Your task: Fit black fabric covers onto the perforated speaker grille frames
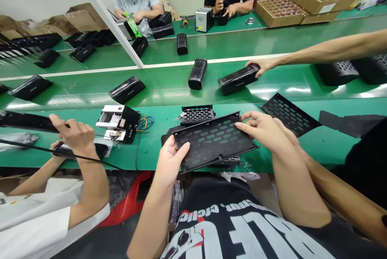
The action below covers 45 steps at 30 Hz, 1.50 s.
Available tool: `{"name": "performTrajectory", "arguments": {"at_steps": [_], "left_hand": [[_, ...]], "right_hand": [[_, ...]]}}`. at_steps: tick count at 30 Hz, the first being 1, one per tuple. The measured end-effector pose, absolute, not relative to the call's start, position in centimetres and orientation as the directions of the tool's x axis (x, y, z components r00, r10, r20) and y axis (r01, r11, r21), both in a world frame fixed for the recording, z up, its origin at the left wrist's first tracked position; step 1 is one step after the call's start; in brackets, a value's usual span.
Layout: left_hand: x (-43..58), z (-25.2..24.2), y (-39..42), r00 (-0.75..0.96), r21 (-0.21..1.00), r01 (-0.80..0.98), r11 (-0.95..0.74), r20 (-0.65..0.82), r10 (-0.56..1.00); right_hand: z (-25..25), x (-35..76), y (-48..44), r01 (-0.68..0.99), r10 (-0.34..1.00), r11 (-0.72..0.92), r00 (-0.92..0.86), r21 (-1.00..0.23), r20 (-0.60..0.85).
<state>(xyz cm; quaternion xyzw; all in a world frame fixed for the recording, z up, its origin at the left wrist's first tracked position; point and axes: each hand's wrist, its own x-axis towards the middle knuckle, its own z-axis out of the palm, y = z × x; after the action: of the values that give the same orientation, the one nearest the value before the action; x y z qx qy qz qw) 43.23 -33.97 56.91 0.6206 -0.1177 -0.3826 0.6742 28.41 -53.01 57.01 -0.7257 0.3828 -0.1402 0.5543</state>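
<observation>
A flat black slotted panel (208, 142) is held up between my two hands, tilted over the bench edge, with rows of oblong holes. My left hand (171, 156) pinches its left end, thumb on the near face. At its upper right corner, my right hand (260, 128) grips it with thumb and fingers. Behind and under it lie more black slotted parts (197, 113), partly hidden by the panel. Another slotted panel (290, 114) rests on the bench to the right, close to a co-worker's arm.
A co-worker's hand (260, 65) grasps a black housing (238, 78) on the green conveyor (163, 85). Several more housings lie along it. Left stands a white-and-black machine (119, 124) with wires; beside it a co-worker's hand (74, 132) holds a black tool. Cardboard trays (281, 13) stand far right.
</observation>
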Motion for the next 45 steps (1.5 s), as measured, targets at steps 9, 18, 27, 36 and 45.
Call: {"name": "performTrajectory", "arguments": {"at_steps": [9, 18, 27, 36, 45], "left_hand": [[42.8, 56.3, -34.0, 0.611, 0.763, 0.646, -0.023, -0.536, -0.583], [42.2, 57.3, -33.9, 0.617, 0.796, 0.604, -0.048, -0.504, -0.604], [41.6, 59.2, -33.3, 0.666, 0.852, 0.522, -0.04, -0.436, -0.605], [41.1, 61.0, -33.0, 0.716, 0.885, 0.464, -0.024, -0.391, -0.579], [42.6, 58.7, -33.4, 0.675, 0.828, 0.559, -0.056, -0.493, -0.55]], "right_hand": [[56.4, 28.4, -53.0, -0.386, -0.724, -0.023, 0.643, -0.922, -0.251], [56.4, 28.3, -52.7, -0.366, -0.741, -0.099, 0.648, -0.925, -0.177], [58.4, 27.2, -51.9, -0.244, -0.761, -0.088, 0.643, -0.966, -0.093], [60.2, 26.1, -51.2, -0.194, -0.802, -0.162, 0.598, -0.968, 0.014], [57.9, 26.4, -53.2, -0.295, -0.845, -0.121, 0.531, -0.948, -0.058]]}}
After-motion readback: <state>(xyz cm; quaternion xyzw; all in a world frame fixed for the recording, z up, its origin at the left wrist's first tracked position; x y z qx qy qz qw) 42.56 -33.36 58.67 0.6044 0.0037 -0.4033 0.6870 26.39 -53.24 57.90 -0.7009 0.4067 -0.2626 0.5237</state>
